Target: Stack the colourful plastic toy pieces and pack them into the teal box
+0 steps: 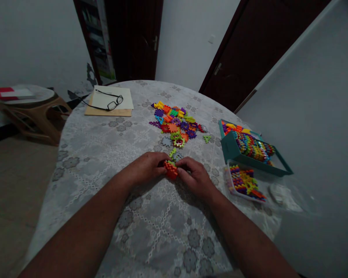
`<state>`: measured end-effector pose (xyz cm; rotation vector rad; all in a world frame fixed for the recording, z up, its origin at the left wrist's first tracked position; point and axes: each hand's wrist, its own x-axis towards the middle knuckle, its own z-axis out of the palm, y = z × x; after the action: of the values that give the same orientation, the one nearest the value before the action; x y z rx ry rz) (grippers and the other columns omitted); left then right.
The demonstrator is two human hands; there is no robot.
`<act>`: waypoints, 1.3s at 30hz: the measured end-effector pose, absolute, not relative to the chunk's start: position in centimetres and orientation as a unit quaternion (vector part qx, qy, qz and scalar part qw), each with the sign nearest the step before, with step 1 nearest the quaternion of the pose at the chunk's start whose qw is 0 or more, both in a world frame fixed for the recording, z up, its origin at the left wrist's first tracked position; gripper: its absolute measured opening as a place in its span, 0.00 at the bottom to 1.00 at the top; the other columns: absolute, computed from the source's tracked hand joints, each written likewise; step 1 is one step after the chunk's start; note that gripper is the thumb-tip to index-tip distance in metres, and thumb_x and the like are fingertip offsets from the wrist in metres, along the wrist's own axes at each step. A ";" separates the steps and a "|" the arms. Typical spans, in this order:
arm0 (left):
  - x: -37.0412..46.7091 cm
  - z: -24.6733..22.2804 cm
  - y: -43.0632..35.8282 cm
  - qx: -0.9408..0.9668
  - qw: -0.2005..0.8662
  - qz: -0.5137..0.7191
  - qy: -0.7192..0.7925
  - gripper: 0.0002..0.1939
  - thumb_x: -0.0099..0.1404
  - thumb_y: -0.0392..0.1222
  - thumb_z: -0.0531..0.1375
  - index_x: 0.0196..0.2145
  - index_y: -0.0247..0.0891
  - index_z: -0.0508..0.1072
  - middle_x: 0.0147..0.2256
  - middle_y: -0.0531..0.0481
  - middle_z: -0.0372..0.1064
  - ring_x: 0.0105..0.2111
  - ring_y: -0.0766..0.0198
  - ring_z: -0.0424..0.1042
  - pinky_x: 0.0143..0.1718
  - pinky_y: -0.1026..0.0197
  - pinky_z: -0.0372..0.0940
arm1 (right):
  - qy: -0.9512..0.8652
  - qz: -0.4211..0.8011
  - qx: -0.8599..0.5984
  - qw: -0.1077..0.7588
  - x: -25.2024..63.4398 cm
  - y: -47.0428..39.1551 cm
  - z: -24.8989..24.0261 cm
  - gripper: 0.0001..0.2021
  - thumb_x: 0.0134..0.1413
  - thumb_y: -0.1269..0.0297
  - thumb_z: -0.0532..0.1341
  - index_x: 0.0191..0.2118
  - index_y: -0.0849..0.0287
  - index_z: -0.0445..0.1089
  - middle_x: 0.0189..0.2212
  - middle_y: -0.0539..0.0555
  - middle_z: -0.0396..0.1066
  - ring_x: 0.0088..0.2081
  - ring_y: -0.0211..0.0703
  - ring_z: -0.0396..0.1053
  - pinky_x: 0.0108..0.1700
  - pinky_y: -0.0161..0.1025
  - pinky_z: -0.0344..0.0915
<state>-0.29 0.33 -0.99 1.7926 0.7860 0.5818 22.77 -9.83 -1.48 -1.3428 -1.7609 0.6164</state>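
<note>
A small stack of orange-red toothed plastic pieces [170, 170] is between my two hands, low over the patterned tablecloth. My left hand [147, 166] grips it from the left with thumb and fingers closed. From the right, my right hand [195, 175] pinches its other side. A yellow-green piece [173, 153] and a grey toothed piece [178, 156] are just beyond the stack, close to my fingertips. Farther back spreads a loose heap of gear-like pieces [174, 125] in purple, orange, yellow, green and red.
A teal box [230, 148] of sorted pieces stands at the right. Before it is a clear plastic tub [230, 181] with more pieces. Black glasses [111, 105] lie on paper and a board [107, 112] at the back left. A stool [43, 119] stands beyond the table.
</note>
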 end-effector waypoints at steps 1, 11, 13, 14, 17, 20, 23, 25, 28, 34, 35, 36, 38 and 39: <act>-0.3 -0.9 0.3 0.769 0.499 0.233 0.325 0.10 0.59 0.38 0.72 0.40 0.48 0.87 0.38 0.49 0.83 0.39 0.53 0.76 0.43 0.57 0.67 | -0.701 0.237 -0.534 0.409 22.9 -9.7 -1.6 0.09 0.70 0.60 0.62 0.46 0.51 0.81 0.42 0.54 0.82 0.43 0.50 0.79 0.49 0.46 0.73; -0.6 -0.4 0.0 0.821 0.414 0.213 0.331 0.03 0.66 0.43 0.70 0.38 0.46 0.84 0.37 0.48 0.81 0.38 0.54 0.76 0.39 0.59 0.65 | -0.666 0.021 -0.680 0.306 23.7 -6.4 -5.4 0.16 0.67 0.55 0.69 0.56 0.56 0.78 0.57 0.67 0.78 0.61 0.63 0.71 0.66 0.58 0.66; -0.6 -0.4 -0.1 0.819 0.427 0.187 0.334 0.04 0.68 0.43 0.68 0.40 0.45 0.83 0.37 0.49 0.82 0.38 0.54 0.77 0.38 0.59 0.64 | -0.655 0.028 -0.688 0.311 23.8 -6.4 -5.5 0.17 0.64 0.55 0.71 0.53 0.56 0.78 0.53 0.64 0.79 0.58 0.61 0.72 0.62 0.54 0.68; -0.6 -0.3 -0.1 0.824 0.424 0.174 0.333 0.04 0.68 0.42 0.67 0.41 0.45 0.83 0.38 0.49 0.82 0.38 0.55 0.77 0.39 0.59 0.65 | -0.649 0.036 -0.690 0.319 23.9 -6.4 -5.4 0.15 0.63 0.55 0.70 0.51 0.56 0.77 0.50 0.62 0.80 0.55 0.59 0.73 0.60 0.52 0.69; -0.5 -0.1 -0.1 0.848 0.389 0.145 0.329 0.07 0.70 0.41 0.65 0.44 0.44 0.82 0.42 0.48 0.83 0.40 0.56 0.78 0.42 0.58 0.65 | -0.622 0.083 -0.691 0.358 24.5 -6.6 -4.8 0.11 0.67 0.55 0.64 0.45 0.55 0.77 0.40 0.55 0.80 0.44 0.51 0.75 0.51 0.45 0.69; -0.4 0.0 -0.1 0.863 0.358 0.140 0.328 0.07 0.70 0.40 0.63 0.44 0.44 0.81 0.44 0.47 0.83 0.42 0.55 0.78 0.43 0.57 0.66 | -0.610 0.107 -0.672 0.406 24.8 -6.8 -4.1 0.12 0.69 0.54 0.62 0.45 0.56 0.79 0.38 0.54 0.80 0.40 0.49 0.76 0.48 0.43 0.70; -0.3 -0.2 -0.1 0.860 0.350 0.147 0.339 0.10 0.69 0.39 0.64 0.48 0.45 0.80 0.46 0.47 0.83 0.44 0.53 0.79 0.45 0.56 0.67 | -0.650 0.103 -0.631 0.411 24.4 -7.3 -3.7 0.12 0.70 0.57 0.63 0.47 0.56 0.81 0.42 0.57 0.83 0.44 0.50 0.79 0.50 0.44 0.73; -0.3 -0.4 -0.1 0.850 0.358 0.154 0.354 0.18 0.68 0.40 0.66 0.55 0.46 0.79 0.49 0.46 0.84 0.46 0.51 0.81 0.47 0.55 0.69 | -0.681 0.111 -0.602 0.401 23.8 -7.7 -3.6 0.11 0.71 0.60 0.63 0.49 0.55 0.82 0.44 0.58 0.83 0.45 0.50 0.80 0.51 0.44 0.74; -0.4 -0.7 0.0 0.839 0.371 0.173 0.360 0.28 0.67 0.41 0.67 0.64 0.48 0.75 0.54 0.44 0.83 0.49 0.50 0.81 0.51 0.53 0.71 | -0.709 0.133 -0.563 0.403 23.1 -8.1 -3.3 0.13 0.72 0.63 0.62 0.54 0.55 0.82 0.48 0.58 0.84 0.48 0.50 0.82 0.53 0.44 0.75; -0.4 -0.7 -0.1 0.852 0.374 0.186 0.316 0.12 0.68 0.41 0.66 0.49 0.46 0.82 0.48 0.47 0.83 0.47 0.52 0.80 0.49 0.54 0.70 | -0.725 0.200 -0.521 0.403 23.1 -8.6 -2.9 0.14 0.74 0.64 0.62 0.56 0.53 0.83 0.51 0.57 0.85 0.51 0.49 0.83 0.56 0.45 0.76; -0.4 -0.6 -0.1 0.852 0.369 0.185 0.321 0.10 0.68 0.42 0.66 0.46 0.45 0.82 0.46 0.47 0.83 0.45 0.53 0.80 0.47 0.55 0.69 | -0.723 0.209 -0.519 0.406 23.1 -8.7 -2.8 0.14 0.75 0.64 0.62 0.56 0.53 0.83 0.50 0.56 0.86 0.51 0.49 0.83 0.56 0.45 0.76; -0.4 -0.6 -0.2 0.853 0.364 0.185 0.326 0.08 0.68 0.42 0.66 0.44 0.45 0.82 0.44 0.47 0.82 0.43 0.53 0.79 0.45 0.55 0.69 | -0.720 0.216 -0.516 0.410 23.2 -8.8 -2.8 0.13 0.75 0.64 0.62 0.56 0.53 0.83 0.50 0.56 0.86 0.50 0.49 0.83 0.55 0.45 0.76; -0.5 -0.4 -0.3 0.852 0.364 0.183 0.329 0.07 0.68 0.43 0.66 0.43 0.44 0.82 0.41 0.48 0.82 0.40 0.54 0.79 0.42 0.56 0.67 | -0.717 0.229 -0.510 0.416 23.1 -9.1 -2.7 0.13 0.75 0.63 0.62 0.55 0.52 0.83 0.49 0.55 0.86 0.50 0.49 0.83 0.55 0.45 0.76; -0.6 -0.4 -0.3 0.852 0.366 0.180 0.327 0.06 0.69 0.43 0.66 0.42 0.44 0.82 0.40 0.48 0.82 0.38 0.55 0.78 0.40 0.57 0.66 | -0.717 0.233 -0.507 0.418 23.0 -9.2 -2.7 0.13 0.75 0.63 0.62 0.55 0.52 0.83 0.49 0.55 0.86 0.49 0.49 0.83 0.54 0.44 0.76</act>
<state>-0.57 -0.28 -0.36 2.1903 0.8413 0.4627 22.97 -9.20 -2.67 -1.2716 -1.7990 0.5854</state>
